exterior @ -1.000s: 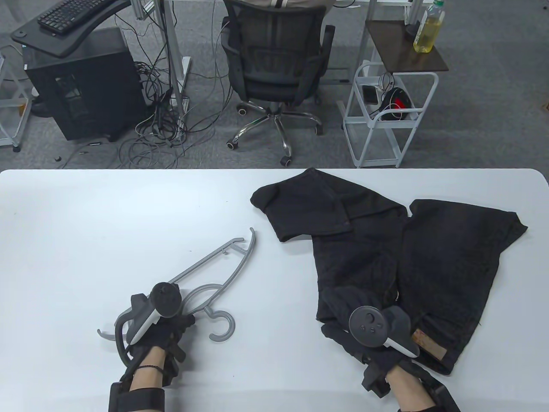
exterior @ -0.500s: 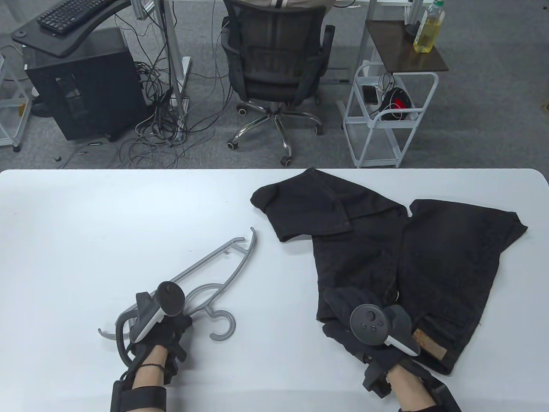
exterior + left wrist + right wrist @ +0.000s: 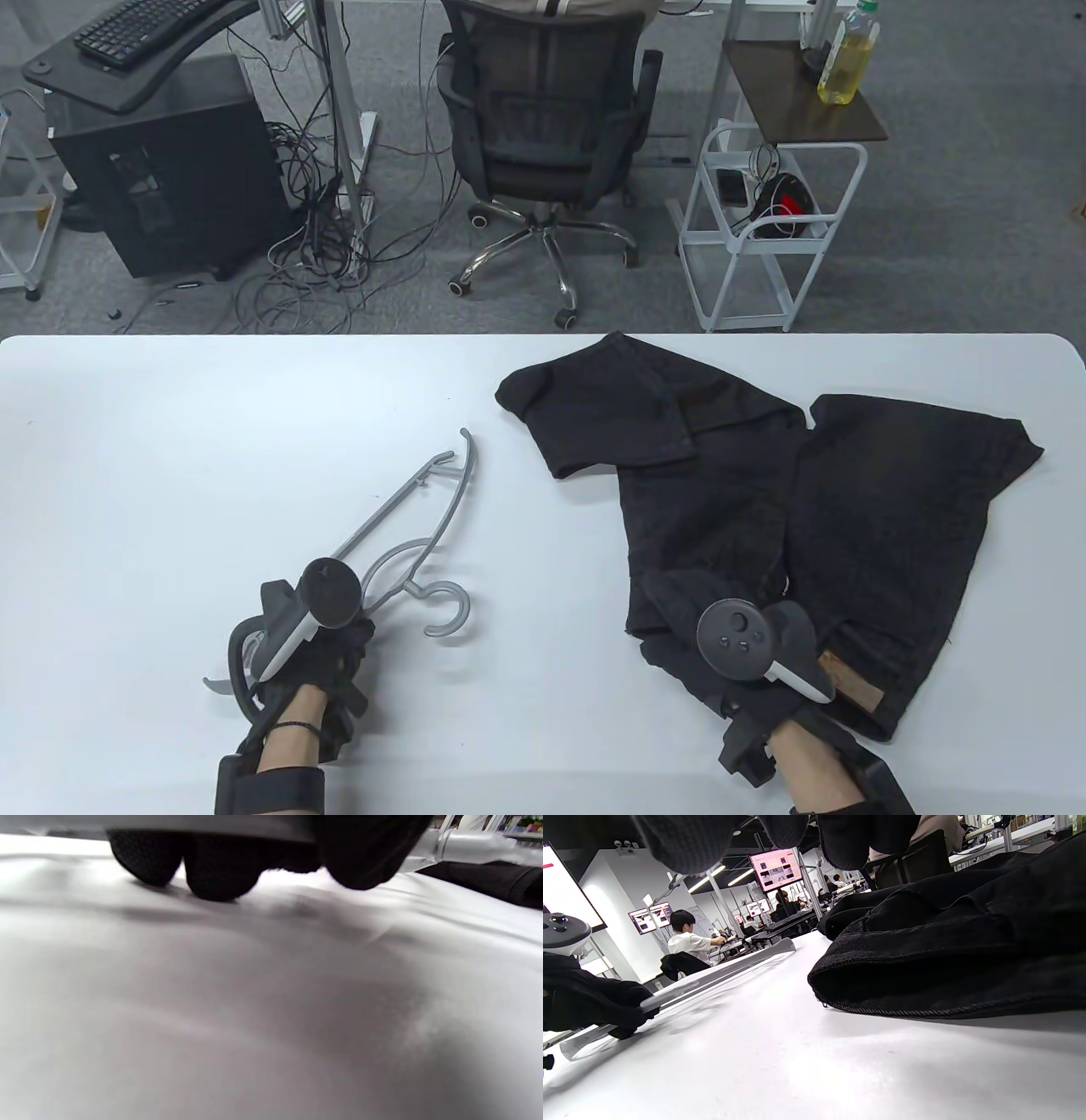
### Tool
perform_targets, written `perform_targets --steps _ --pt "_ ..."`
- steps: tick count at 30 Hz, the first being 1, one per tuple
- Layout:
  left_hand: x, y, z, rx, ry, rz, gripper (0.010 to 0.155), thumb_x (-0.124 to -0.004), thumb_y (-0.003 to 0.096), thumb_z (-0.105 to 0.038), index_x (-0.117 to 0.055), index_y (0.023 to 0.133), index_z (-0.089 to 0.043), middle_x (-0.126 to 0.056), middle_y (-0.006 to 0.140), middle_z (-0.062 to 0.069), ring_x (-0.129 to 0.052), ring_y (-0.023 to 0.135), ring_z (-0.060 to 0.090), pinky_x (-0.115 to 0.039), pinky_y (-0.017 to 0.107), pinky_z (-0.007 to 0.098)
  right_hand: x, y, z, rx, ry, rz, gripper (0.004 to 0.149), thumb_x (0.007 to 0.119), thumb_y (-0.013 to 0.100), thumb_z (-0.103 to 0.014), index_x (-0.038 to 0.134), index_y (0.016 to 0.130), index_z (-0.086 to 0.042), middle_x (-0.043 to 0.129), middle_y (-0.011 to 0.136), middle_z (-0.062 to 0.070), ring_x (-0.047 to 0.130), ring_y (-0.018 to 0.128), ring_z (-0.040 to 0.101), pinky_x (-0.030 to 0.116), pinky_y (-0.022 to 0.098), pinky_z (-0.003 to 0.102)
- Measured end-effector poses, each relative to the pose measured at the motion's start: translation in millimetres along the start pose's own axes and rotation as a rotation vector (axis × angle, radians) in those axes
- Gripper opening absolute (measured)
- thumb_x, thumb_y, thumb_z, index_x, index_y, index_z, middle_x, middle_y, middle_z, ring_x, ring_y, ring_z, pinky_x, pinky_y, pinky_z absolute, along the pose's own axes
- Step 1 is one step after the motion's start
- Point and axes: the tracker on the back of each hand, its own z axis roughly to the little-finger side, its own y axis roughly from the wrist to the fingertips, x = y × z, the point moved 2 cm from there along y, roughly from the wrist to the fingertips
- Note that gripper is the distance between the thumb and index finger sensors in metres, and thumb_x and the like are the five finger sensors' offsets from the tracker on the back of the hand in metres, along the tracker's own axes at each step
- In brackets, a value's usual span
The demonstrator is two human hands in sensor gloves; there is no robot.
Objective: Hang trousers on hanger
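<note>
A grey plastic hanger (image 3: 407,509) lies slantwise on the white table (image 3: 170,441), its hook (image 3: 447,608) pointing right. My left hand (image 3: 352,632) grips the hanger's near arm; in the left wrist view my fingers (image 3: 220,870) wrap its bar (image 3: 466,846). Black trousers (image 3: 882,509) lie crumpled on the right half, waistband with a brown label (image 3: 848,683) nearest me. My right hand (image 3: 679,598) rests on the waistband's left end. In the right wrist view the fingers (image 3: 683,840) hang above the cloth (image 3: 946,955) and hold nothing; the hanger (image 3: 721,971) shows there too.
Beyond the table's far edge stand an office chair (image 3: 543,119), a white wire cart (image 3: 764,229) and a black computer case (image 3: 161,170) on the floor. The trousers' folded leg (image 3: 611,407) reaches toward the table's middle.
My left hand has swung the hanger anticlockwise: its far tip moved left and away, the hook moved up. The right hand and trousers stayed put.
</note>
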Motion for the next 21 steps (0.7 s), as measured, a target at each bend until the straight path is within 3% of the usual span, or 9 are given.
perform_targets --steps 13,21 --pt "22.1 -15.3 -3.7 -0.099 -0.132 -0.229 0.05 -0.075 0.0485 -0.041 -0.075 0.09 -0.014 -0.088 0.079 0.002 -0.1 0.046 0.021 -0.089 0.034 0.045 3.5 2.1 7.2 0.009 0.078 -0.038 0.073 0.071 0.043 -0.056 0.048 0.107 -0.028 0.059 0.113 0.01 0.056 0.102 0.038 0.045 0.073 0.058" --pt "33.1 -22.9 -7.9 -0.15 -0.165 -0.319 0.05 -0.074 0.0487 -0.042 -0.077 0.09 -0.015 -0.094 0.066 -0.002 -0.101 0.034 0.016 -0.09 0.026 0.041 2.9 3.4 14.6 0.033 0.108 -0.048 0.073 0.071 0.043 -0.055 0.05 0.107 -0.028 0.061 0.112 0.01 0.058 0.102 0.038 0.047 0.073 0.058"
